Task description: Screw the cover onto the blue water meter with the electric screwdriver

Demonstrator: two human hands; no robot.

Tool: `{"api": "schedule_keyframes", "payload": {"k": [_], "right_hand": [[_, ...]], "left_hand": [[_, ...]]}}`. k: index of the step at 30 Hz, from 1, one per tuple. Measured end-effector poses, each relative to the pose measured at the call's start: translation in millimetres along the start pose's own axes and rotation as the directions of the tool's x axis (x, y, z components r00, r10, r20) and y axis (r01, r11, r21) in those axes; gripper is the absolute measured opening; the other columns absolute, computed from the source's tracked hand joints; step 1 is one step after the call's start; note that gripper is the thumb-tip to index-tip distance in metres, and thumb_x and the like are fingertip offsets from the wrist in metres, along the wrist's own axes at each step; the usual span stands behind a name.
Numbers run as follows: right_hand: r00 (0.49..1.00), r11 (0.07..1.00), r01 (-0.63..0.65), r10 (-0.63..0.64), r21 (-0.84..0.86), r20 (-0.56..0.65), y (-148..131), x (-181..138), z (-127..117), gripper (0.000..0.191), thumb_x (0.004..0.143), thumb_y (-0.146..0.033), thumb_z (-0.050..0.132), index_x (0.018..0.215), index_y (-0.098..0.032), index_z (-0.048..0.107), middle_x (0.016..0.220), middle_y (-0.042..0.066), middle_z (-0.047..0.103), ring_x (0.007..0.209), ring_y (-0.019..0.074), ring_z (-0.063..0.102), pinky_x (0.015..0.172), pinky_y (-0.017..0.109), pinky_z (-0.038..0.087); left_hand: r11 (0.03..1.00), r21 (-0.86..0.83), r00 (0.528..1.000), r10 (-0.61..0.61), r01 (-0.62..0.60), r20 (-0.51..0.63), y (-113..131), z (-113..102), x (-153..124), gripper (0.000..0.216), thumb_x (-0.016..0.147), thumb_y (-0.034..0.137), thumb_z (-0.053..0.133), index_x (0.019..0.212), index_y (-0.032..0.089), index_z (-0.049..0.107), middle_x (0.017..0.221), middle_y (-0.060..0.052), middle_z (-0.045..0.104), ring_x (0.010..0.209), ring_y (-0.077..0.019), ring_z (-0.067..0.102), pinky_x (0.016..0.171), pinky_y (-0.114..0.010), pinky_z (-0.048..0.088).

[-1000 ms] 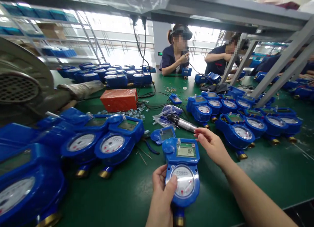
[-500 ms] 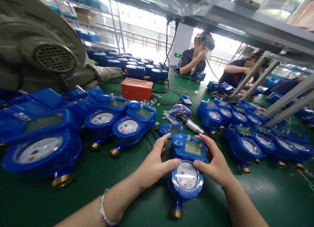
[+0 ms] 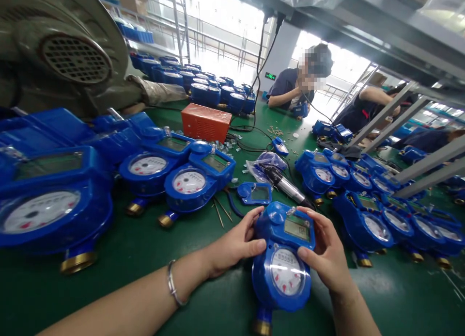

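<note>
Water meter [image 3: 283, 258], blue, lies face up on the green table [image 3: 145, 258], brass stub toward me, dial and small display both readable side up. Everything below is placed from this meter.

Far left of it: a big blurred meter [image 3: 51, 205] close to the camera, with a grey fan housing [image 3: 61, 50] behind. Left and a little behind: two more meters side by side [image 3: 170, 176], brass ends pointing my way. Behind those, an orange box [image 3: 205, 122].

My left hand [image 3: 232, 244] clasps the meter's left flank, thumb on the edge by the dial, fingers curled up to the top corner; bracelet [image 3: 173, 290] on that wrist.

Just behind the meter: a loose blue cover [image 3: 255, 193] and an electric screwdriver [image 3: 286, 183] lying on a plastic bag.

My right hand [image 3: 327, 253] clasps the right flank, thumb at the dial rim, fingers wrapped round the display housing.

Right of it: rows of finished meters [image 3: 378, 200]. Far behind, two people sit at the table's other side.
</note>
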State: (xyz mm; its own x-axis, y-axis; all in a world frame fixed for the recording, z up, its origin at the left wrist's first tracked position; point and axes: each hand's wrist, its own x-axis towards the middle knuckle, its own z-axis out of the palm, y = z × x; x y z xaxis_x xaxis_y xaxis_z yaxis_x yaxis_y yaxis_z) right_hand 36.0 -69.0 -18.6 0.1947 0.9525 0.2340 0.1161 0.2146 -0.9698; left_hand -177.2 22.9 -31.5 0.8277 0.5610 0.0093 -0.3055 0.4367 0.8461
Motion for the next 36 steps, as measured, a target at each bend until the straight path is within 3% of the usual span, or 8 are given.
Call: {"api": "schedule_keyframes", "payload": {"k": [5, 9, 12, 16, 20, 26, 30, 36], "right_hand": [[0.938, 0.953, -0.291, 0.301, 0.078, -0.173, -22, -48, 22, 0.08, 0.073, -0.054, 0.068, 0.137, -0.023, 0.032, 0.141, 0.013, 0.04, 0.125, 0.0289, 0.046, 0.091, 0.034, 0.05], [0.874, 0.919, -0.393, 0.369, -0.014, -0.317, -21, -83, 38, 0.11, 0.046, -0.066, 0.078, 0.137, -0.024, 0.034, 0.144, 0.012, 0.036, 0.127, 0.0358, 0.042, 0.089, 0.036, 0.05], [0.842, 0.889, -0.44, 0.362, -0.123, -0.4, -15, -86, 38, 0.114, 0.042, -0.068, 0.078, 0.137, -0.022, 0.035, 0.14, 0.014, 0.039, 0.122, 0.0383, 0.045, 0.096, 0.042, 0.044], [0.841, 0.919, -0.388, 0.322, -0.069, -0.434, -9, -77, 34, 0.096, 0.061, -0.068, 0.068, 0.136, -0.02, 0.031, 0.134, 0.017, 0.046, 0.119, 0.0333, 0.049, 0.098, 0.044, 0.041], [0.806, 0.913, -0.398, 0.3, -0.092, -0.509, -6, -74, 36, 0.074, 0.066, -0.057, 0.07, 0.124, -0.02, 0.045, 0.128, 0.014, 0.052, 0.114, 0.032, 0.052, 0.096, 0.043, 0.04], [0.799, 0.951, -0.247, 0.308, 0.184, -0.516, 22, -87, 36, 0.075, 0.067, -0.058, 0.067, 0.126, -0.019, 0.042, 0.119, 0.013, 0.058, 0.106, 0.0304, 0.056, 0.086, 0.04, 0.046], [0.796, 0.972, -0.171, 0.231, 0.159, -0.559, 38, -101, 39, 0.081, 0.066, -0.061, 0.066, 0.129, -0.018, 0.039, 0.116, 0.013, 0.059, 0.103, 0.0318, 0.058, 0.084, 0.041, 0.047], [0.835, 0.962, -0.154, 0.249, 0.226, -0.49, 40, -108, 44, 0.076, 0.073, -0.063, 0.058, 0.131, -0.019, 0.037, 0.109, 0.011, 0.063, 0.092, 0.0302, 0.063, 0.076, 0.039, 0.05]], "left_hand": [[0.998, -0.02, 0.997, -0.054, 0.053, -0.062, -7, 4, -4, 0.09, 0.083, 0.027, 0.068, 0.146, 0.018, 0.004, 0.153, -0.016, 0.017, 0.137, -0.0224, 0.028, 0.114, -0.039, 0.021], [0.999, 0.008, 0.989, -0.033, 0.034, -0.145, -12, 19, 1, 0.088, 0.08, 0.029, 0.07, 0.146, 0.016, 0.012, 0.149, -0.016, 0.029, 0.134, -0.0235, 0.034, 0.111, -0.037, 0.028], [0.988, 0.152, 0.982, 0.0, 0.029, -0.188, -18, 30, 2, 0.087, 0.073, 0.037, 0.075, 0.143, 0.023, 0.025, 0.14, -0.012, 0.042, 0.128, -0.0286, 0.04, 0.106, -0.043, 0.034], [0.931, 0.363, 0.989, 0.026, 0.029, -0.146, -28, 38, -5, 0.08, 0.076, 0.043, 0.07, 0.142, 0.024, 0.03, 0.134, -0.01, 0.044, 0.126, -0.0278, 0.039, 0.104, -0.043, 0.036], [0.921, 0.383, 0.982, 0.006, 0.069, -0.191, -32, 40, -10, 0.072, 0.079, 0.049, 0.064, 0.137, 0.017, 0.034, 0.132, -0.014, 0.036, 0.121, -0.0278, 0.043, 0.1, -0.041, 0.042], [0.989, 0.059, 0.961, -0.119, 0.137, -0.249, -29, 40, -8, 0.085, 0.074, 0.049, 0.07, 0.133, 0.015, 0.02, 0.134, -0.022, 0.031, 0.11, -0.0298, 0.054, 0.092, -0.043, 0.047], [0.993, -0.069, 0.972, -0.113, 0.101, -0.205, -26, 38, -5, 0.091, 0.076, 0.048, 0.07, 0.137, 0.018, 0.009, 0.132, -0.022, 0.039, 0.111, -0.0292, 0.054, 0.097, -0.046, 0.042], [0.992, -0.125, 0.976, -0.036, 0.009, -0.214, -19, 32, -4, 0.06, 0.077, 0.037, 0.072, 0.121, 0.02, 0.033, 0.12, -0.01, 0.051, 0.112, -0.0252, 0.052, 0.097, -0.04, 0.04]]}}
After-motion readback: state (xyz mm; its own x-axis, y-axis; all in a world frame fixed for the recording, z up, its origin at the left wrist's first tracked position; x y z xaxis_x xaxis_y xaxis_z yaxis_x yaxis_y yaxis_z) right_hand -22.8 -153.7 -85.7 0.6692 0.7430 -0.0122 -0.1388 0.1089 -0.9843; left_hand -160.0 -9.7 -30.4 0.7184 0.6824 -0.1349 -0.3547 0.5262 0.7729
